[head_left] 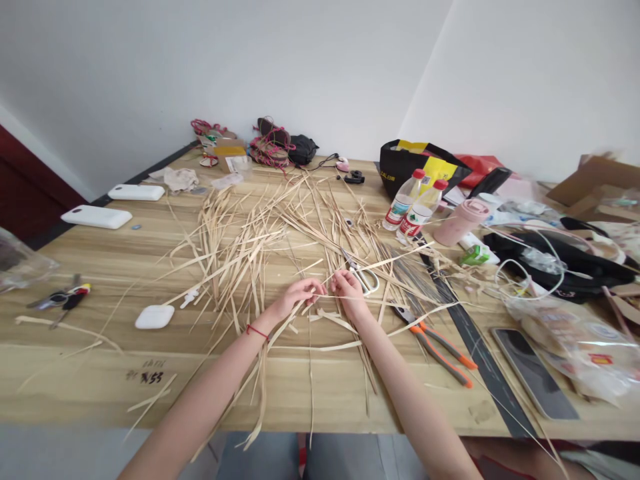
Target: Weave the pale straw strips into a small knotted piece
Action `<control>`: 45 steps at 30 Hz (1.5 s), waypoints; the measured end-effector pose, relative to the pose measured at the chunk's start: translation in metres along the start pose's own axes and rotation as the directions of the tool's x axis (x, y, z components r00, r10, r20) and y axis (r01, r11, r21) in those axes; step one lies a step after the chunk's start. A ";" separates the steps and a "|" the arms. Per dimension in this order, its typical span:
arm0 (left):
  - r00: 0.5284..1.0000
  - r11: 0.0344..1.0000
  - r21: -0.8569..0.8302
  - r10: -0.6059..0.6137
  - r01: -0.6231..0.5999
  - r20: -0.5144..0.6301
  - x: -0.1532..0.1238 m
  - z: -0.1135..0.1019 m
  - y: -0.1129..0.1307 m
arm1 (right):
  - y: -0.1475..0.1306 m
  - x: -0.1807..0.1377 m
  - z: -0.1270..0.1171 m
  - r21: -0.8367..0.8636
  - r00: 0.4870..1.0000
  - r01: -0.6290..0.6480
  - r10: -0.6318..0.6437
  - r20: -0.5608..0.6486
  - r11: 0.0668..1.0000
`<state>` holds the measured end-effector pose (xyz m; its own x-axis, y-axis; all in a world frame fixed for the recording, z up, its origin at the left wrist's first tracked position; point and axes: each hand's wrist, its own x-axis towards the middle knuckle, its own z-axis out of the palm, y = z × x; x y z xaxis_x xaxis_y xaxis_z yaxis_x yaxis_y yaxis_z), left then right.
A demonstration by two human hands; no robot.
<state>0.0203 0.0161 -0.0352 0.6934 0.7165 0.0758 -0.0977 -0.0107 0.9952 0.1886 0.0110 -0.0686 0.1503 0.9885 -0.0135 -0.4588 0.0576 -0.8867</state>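
Note:
Both my hands meet over the middle of a wooden table (75, 373), above a loose heap of pale straw strips (240, 247). My left hand (299, 294), a red string at its wrist, is closed with fingertips pinched on thin strips. My right hand (347, 287) is closed too, pinching the same thin strips right beside it. White-handled scissors (364, 275) lie just past my right hand. Orange-handled pliers (435, 343) rest to its right.
A long black ruler (470, 333) and a phone (533, 373) lie at the right. Two water bottles (413, 203), a pink cup (460, 221), a black bag (420, 167) and plastic packets crowd the right side. A white earbud case (154, 316), power banks (97, 216) and keys (63, 299) sit left.

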 end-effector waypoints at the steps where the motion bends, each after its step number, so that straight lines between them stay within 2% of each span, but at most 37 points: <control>1: 1.000 0.999 0.049 0.009 -0.008 -0.017 -0.001 0.002 0.001 | 0.000 0.000 0.000 0.001 1.000 0.003 -0.003 -0.005 1.000; 5: 0.995 0.976 0.214 0.052 -0.033 -0.085 0.000 0.010 0.000 | 0.000 0.000 0.000 -0.003 1.000 0.008 -0.008 -0.011 1.000; 10: 0.961 0.951 0.294 0.168 -0.099 -0.220 0.005 0.009 -0.008 | 0.002 0.001 -0.002 -0.009 1.000 0.003 -0.003 0.003 1.000; 12: 0.937 0.953 0.272 0.211 -0.134 -0.280 0.007 0.006 -0.008 | 0.002 0.001 -0.003 -0.007 1.000 -0.005 0.005 -0.007 1.000; 14: 0.916 0.971 0.197 0.200 -0.137 -0.348 0.007 0.002 -0.007 | 0.003 0.001 -0.003 -0.003 1.000 -0.021 0.021 -0.010 1.000; 18: 0.900 0.997 -0.041 0.042 -0.067 -0.434 0.008 -0.004 -0.008 | 0.001 0.000 -0.002 -0.008 0.999 -0.032 0.032 0.030 0.999; 23: 0.915 0.988 -0.153 -0.034 -0.030 -0.402 0.008 -0.006 -0.009 | -0.007 -0.004 0.002 -0.088 0.993 -0.034 0.044 0.108 0.996; 29: 0.900 0.989 -0.143 -0.033 -0.032 -0.434 0.009 -0.007 -0.013 | -0.013 -0.011 0.008 -0.251 0.954 -0.002 0.077 0.290 0.968; 35: 0.900 0.988 -0.149 -0.037 -0.031 -0.434 0.009 -0.008 -0.018 | -0.010 -0.014 0.008 -0.334 0.909 -0.017 0.154 0.387 0.942; 39: 0.913 0.989 -0.146 -0.041 -0.020 -0.406 0.008 -0.008 -0.017 | -0.008 -0.013 0.007 -0.324 0.907 -0.021 0.155 0.393 0.946; 45: 0.960 0.982 -0.187 -0.029 -0.025 -0.279 0.006 -0.002 -0.006 | -0.004 -0.009 0.005 -0.231 0.930 -0.055 0.134 0.343 0.971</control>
<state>0.0232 0.0216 -0.0408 0.4691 0.8827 0.0266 -0.2468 0.1020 0.9637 0.1854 0.0028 -0.0624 -0.2219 0.9747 0.0269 -0.2519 -0.0306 -0.9673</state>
